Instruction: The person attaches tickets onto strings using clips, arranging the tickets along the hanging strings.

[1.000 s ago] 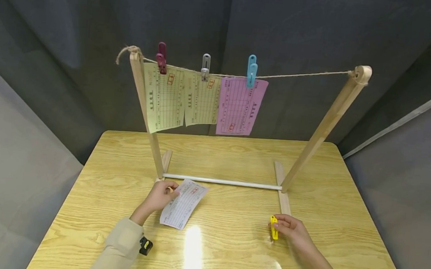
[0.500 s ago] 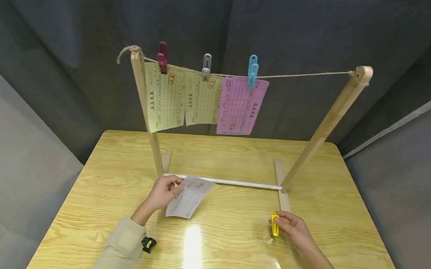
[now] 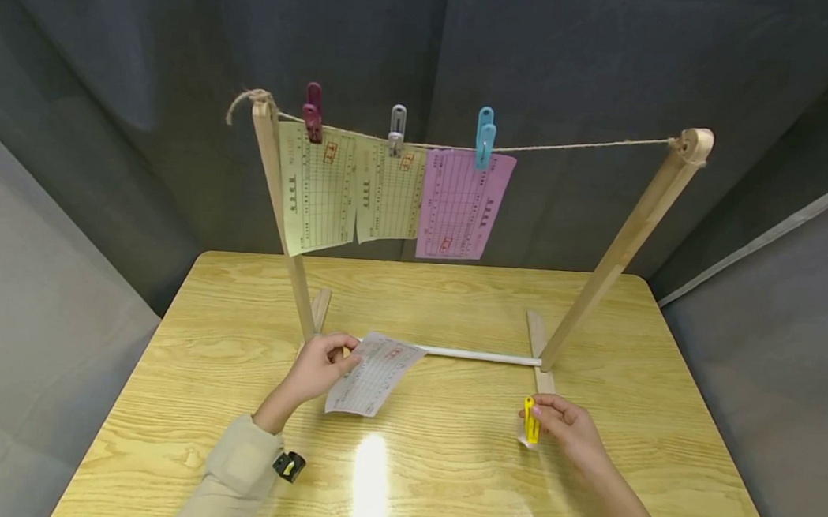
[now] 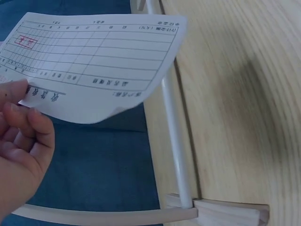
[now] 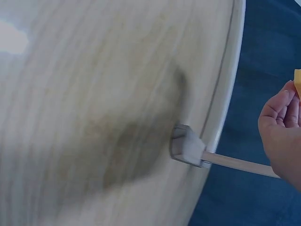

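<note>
Table [image 3: 443, 482]: bears everything I log here.

Wooden rack [image 3: 629, 232]: stands mid-table, string [image 3: 577, 145] stretched between its posts; free span at the right.

Hung slips: two yellow [image 3: 319, 185], one pink [image 3: 460, 206], each under its own peg, crowded left.

White slip [image 3: 373, 375]: lifted off the table in front of the rack's white crossbar [image 3: 479, 356], pinched at its edge by my left hand [image 3: 316, 367], so it hangs free.

Yellow peg [image 3: 530, 421]: upright, gripped by my right hand [image 3: 565, 431] by the rack's right foot.
</note>
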Tool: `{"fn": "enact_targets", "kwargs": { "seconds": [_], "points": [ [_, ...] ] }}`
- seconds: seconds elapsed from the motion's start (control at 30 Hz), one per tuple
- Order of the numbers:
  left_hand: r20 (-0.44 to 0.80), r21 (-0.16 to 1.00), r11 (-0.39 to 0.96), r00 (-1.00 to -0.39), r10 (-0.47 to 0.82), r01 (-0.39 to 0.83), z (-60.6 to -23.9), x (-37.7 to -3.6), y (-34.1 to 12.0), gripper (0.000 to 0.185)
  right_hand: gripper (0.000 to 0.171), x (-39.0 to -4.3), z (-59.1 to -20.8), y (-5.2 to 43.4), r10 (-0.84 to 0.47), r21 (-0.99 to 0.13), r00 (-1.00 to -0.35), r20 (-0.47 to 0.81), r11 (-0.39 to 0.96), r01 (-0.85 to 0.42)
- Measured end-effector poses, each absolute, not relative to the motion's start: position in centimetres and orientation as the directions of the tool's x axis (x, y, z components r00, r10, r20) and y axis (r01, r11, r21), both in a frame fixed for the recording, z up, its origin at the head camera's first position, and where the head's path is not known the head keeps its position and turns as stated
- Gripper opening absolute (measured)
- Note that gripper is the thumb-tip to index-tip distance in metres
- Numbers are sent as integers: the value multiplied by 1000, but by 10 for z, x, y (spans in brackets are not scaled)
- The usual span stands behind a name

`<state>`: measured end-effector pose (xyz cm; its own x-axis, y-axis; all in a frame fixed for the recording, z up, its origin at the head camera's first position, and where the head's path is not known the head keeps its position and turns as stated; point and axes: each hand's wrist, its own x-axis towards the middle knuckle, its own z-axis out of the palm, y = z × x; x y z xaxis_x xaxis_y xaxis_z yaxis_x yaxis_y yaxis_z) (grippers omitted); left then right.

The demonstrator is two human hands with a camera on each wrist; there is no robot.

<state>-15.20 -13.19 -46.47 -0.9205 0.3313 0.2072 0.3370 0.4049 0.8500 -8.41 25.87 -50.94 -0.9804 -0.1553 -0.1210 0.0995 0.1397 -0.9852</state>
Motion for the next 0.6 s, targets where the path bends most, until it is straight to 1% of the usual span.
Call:
{"fn": "enact_targets", "kwargs": {
  "seconds": [0.07, 0.17, 0.27, 0.3, 0.53, 0.6],
  "points": [
    [218, 851, 394, -917, 334, 346, -462, -151, -131, 9, 32, -85, -506, 259, -170, -993, -982, -83, 97, 67],
    [237, 853, 378, -912, 334, 360, -458, -151, -129, 10, 27, -86, -499, 260, -161, -996, -986, -55, 71, 44],
    [254, 851, 370, -908, 333, 373, -454, -151, -128, 10, 27, -88, -492, 260, -151, -998, -988, -34, 50, 26],
    [256, 850, 370, -908, 333, 375, -452, -151, -128, 10, 29, -88, -488, 260, -140, -998, -989, -44, 60, 36],
    [229, 864, 370, -922, 313, 341, -440, -151, -123, 9, 16, -91, -469, 257, -151, -1000, -989, -2, 13, 0],
    [237, 864, 364, -919, 315, 348, -430, -148, -120, 9, 15, -92, -463, 257, -154, -1000, -988, 20, -2, -20]
  ]
}}
